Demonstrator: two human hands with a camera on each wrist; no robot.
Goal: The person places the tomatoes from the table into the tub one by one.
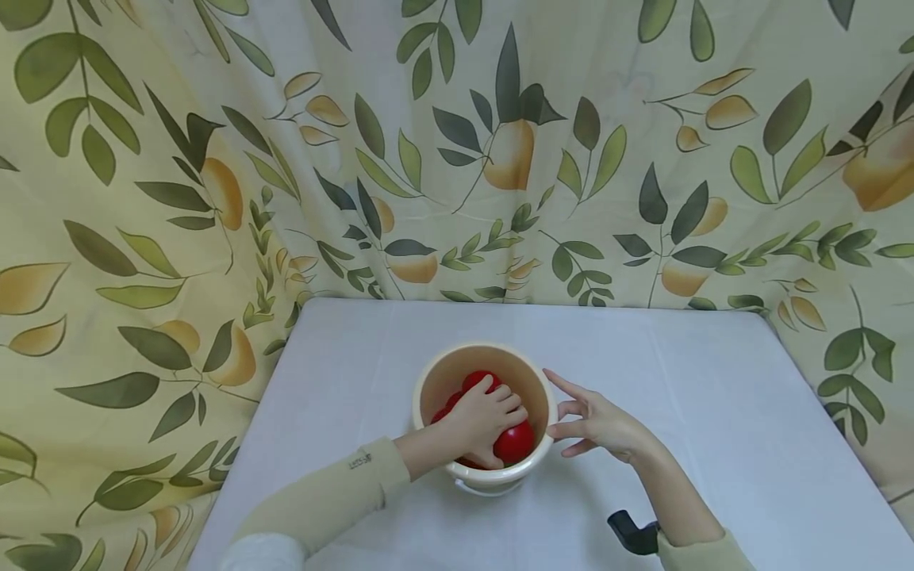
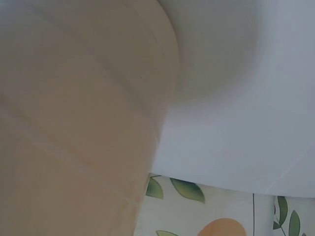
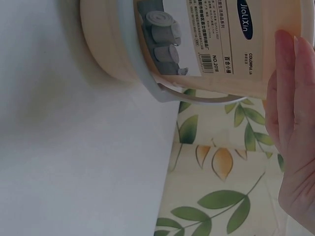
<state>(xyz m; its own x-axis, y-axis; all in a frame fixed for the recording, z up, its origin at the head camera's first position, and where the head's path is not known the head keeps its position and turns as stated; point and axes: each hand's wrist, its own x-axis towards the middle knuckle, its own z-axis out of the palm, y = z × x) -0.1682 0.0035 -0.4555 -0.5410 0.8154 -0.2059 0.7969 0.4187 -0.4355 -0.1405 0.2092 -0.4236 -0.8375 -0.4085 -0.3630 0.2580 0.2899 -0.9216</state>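
A cream plastic bucket [image 1: 427, 394] stands on the white table, with several smooth red round things [image 1: 480, 381] inside it. My left hand [image 1: 480, 422] reaches down into the bucket, its fingers and thumb curled round one red round thing [image 1: 516, 444]. The left wrist view is mostly filled by the bucket's beige wall [image 2: 83, 123]; the left hand does not show there. My right hand [image 1: 598, 424] touches the bucket's right side, its fingers spread and fairly straight. In the right wrist view, the right hand's fingers [image 3: 288, 83] lie against the wall beside a printed label [image 3: 216, 37].
The white table [image 1: 714, 412] lies under the bucket, its far edge meeting a leaf-and-fruit patterned curtain [image 1: 585, 159]. The bucket's thin handle [image 3: 202, 100] hangs down on the near side. A black device [image 1: 634, 533] sits at the right wrist.
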